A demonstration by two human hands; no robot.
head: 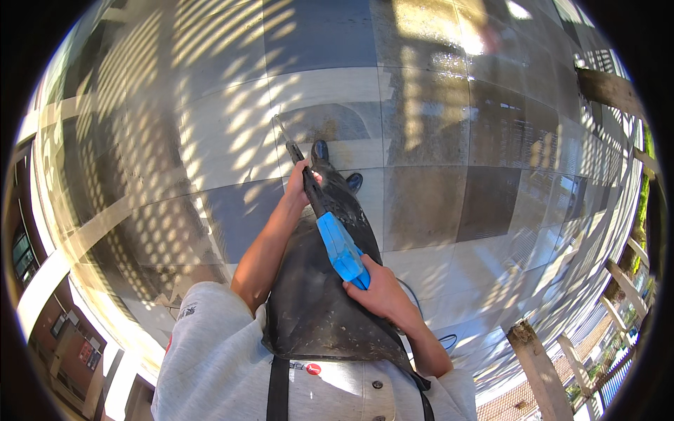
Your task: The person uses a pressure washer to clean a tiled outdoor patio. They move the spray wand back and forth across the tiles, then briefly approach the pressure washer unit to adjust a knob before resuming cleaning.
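A pressure-washer spray gun (339,247) with a blue body runs diagonally across my front, its thin metal lance (281,126) pointing up and left, down at the floor. My left hand (300,187) is wrapped around the black barrel ahead of the blue part. At the rear, my right hand (383,291) grips the blue handle; the trigger is hidden. Beneath the gun hangs a dark, wet waterproof apron (316,310). Two black boots (319,151) show past its lower end. Around the lance tip the paving tiles (329,121) carry a brown-stained darker patch bordered by paler strips.
Large square tiles (426,205) spread all around, partly wet and glaring, striped by slatted shadows. A thin dark hose (447,339) lies on the floor behind my right arm. Wooden posts (537,363) and a beam (608,90) stand along the right. Pale beams (45,287) cross the left edge.
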